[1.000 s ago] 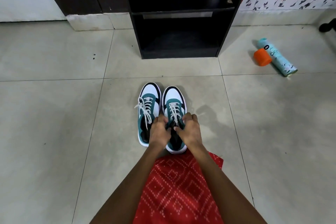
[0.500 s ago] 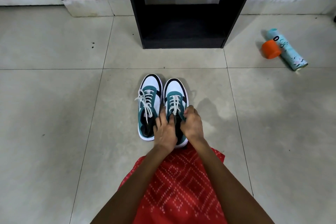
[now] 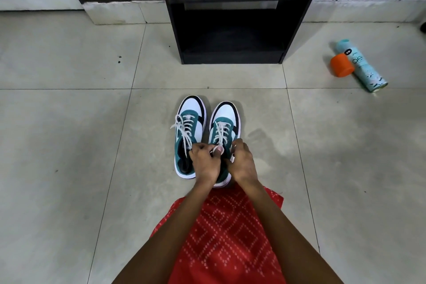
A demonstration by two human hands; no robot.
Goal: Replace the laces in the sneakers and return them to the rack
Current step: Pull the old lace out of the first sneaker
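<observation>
Teal-and-white synthetic pair stands side by side on the glossy tiled floor, toes toward the black rack, kept close for reach: left sneaker laced, ends loose. Left hand and right hand each have the grip pinched on an end of the right sneaker's flat woven white lace, probably snugging the top eyelets

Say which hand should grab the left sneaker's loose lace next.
Left, probably. Both pinch the right sneaker's lace, but the left hand lies beside the left sneaker's lace; the right hand is farther off.
</observation>
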